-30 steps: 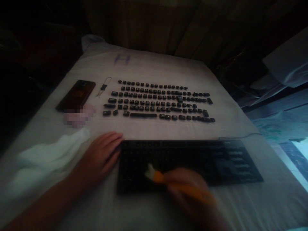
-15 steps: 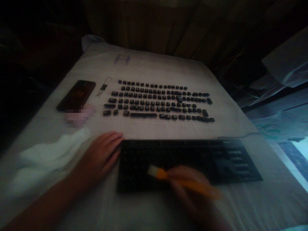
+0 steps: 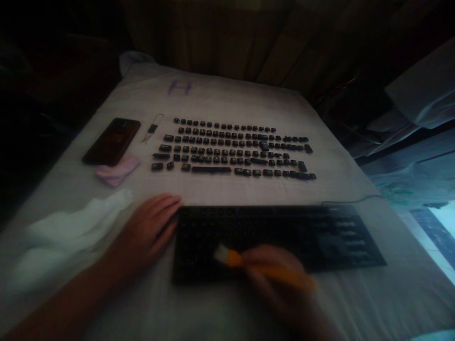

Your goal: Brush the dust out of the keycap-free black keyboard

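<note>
And we're in a home, by the look of it, dim and domestic! A pale, rumpled sheet (image 3: 241, 102) covers the broad surface, a purple H-like mark (image 3: 179, 87) up at eleven o'clock. Twelve o'clock, there's a brown backdrop (image 3: 227, 42), boards or curtain, too dark to call. Over to two: loose fabric (image 3: 423, 85) bunches up. A personal phone (image 3: 112, 142) lies at nine. Which room? Can't tell!

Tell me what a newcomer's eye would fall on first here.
Likely the orange brush, the brightest handheld thing, in the right grip at the left half of the dark keyboard. Next, the rows of loose black keycaps beyond it on the pale sheet. Off left, a pink cloth beside the dark phone.
</note>
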Demonstrator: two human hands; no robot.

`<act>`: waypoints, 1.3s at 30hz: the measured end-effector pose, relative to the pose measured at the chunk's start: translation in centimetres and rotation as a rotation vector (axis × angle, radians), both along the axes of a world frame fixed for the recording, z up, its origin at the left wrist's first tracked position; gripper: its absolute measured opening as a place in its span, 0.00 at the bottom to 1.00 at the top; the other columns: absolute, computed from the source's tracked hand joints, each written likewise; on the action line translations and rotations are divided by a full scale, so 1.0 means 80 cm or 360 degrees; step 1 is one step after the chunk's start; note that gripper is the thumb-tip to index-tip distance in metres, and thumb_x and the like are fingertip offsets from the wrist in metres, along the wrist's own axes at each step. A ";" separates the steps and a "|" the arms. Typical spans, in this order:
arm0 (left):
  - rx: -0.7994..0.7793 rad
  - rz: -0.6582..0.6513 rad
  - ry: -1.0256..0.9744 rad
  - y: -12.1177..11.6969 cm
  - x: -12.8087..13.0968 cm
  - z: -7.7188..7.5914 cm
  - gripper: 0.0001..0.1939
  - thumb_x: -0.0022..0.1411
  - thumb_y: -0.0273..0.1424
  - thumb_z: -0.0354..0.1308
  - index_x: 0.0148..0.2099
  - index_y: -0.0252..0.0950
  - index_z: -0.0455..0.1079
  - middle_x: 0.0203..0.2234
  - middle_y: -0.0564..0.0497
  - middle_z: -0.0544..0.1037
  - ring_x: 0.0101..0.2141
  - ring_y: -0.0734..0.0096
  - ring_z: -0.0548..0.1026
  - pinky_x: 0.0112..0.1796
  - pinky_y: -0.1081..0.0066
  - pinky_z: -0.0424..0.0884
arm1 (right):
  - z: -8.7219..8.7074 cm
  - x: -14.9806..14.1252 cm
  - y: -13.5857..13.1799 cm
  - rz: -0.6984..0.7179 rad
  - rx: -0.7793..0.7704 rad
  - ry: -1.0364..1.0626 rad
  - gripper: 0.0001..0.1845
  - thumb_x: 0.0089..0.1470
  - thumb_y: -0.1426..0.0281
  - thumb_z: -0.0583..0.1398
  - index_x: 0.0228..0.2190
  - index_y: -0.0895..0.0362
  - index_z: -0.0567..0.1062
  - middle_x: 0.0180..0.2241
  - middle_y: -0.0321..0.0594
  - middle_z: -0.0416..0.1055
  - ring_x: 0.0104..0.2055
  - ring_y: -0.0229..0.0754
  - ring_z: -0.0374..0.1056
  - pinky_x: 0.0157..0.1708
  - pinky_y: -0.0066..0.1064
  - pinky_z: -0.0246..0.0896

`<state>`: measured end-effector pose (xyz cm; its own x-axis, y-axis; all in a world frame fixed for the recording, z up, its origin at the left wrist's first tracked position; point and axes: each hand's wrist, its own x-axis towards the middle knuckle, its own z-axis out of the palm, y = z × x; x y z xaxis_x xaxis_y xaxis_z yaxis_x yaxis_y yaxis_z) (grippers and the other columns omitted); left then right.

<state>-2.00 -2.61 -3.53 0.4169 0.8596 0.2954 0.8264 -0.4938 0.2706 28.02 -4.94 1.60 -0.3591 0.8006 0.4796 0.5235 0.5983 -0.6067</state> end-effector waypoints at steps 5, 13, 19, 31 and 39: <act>0.0021 -0.0009 0.0022 0.001 0.000 0.001 0.19 0.71 0.34 0.49 0.61 0.36 0.65 0.57 0.42 0.76 0.59 0.55 0.71 0.58 0.50 0.70 | -0.004 0.004 -0.003 -0.0030 0.0057 -0.0042 0.10 0.69 0.67 0.54 0.35 0.52 0.73 0.26 0.32 0.80 0.24 0.40 0.79 0.26 0.29 0.75; 0.0023 0.0002 0.0047 0.001 0.000 -0.001 0.19 0.71 0.34 0.49 0.61 0.34 0.66 0.57 0.41 0.76 0.59 0.55 0.71 0.59 0.50 0.69 | -0.014 0.010 -0.008 -0.0236 0.0078 0.0016 0.07 0.66 0.68 0.56 0.36 0.51 0.74 0.27 0.33 0.80 0.26 0.41 0.79 0.26 0.30 0.75; 0.0009 0.0006 0.0014 0.001 0.000 0.000 0.19 0.70 0.33 0.50 0.60 0.33 0.68 0.57 0.41 0.76 0.59 0.56 0.71 0.59 0.53 0.68 | -0.010 -0.001 0.000 -0.0111 0.0094 0.0016 0.07 0.64 0.73 0.56 0.33 0.53 0.72 0.24 0.32 0.78 0.22 0.38 0.77 0.23 0.27 0.73; -0.0056 0.0020 -0.0018 0.000 -0.001 0.002 0.20 0.71 0.35 0.50 0.62 0.38 0.66 0.58 0.43 0.76 0.59 0.55 0.71 0.59 0.50 0.69 | -0.010 -0.003 0.001 -0.0011 -0.0043 0.0094 0.08 0.61 0.74 0.58 0.33 0.52 0.76 0.24 0.33 0.80 0.22 0.40 0.77 0.23 0.29 0.74; -0.0057 0.0022 -0.0019 0.000 -0.001 -0.002 0.20 0.71 0.35 0.50 0.61 0.36 0.67 0.58 0.42 0.76 0.59 0.55 0.71 0.60 0.51 0.68 | -0.004 0.003 -0.004 -0.0083 0.0007 0.0066 0.08 0.61 0.75 0.58 0.35 0.51 0.75 0.26 0.33 0.81 0.25 0.41 0.78 0.27 0.31 0.77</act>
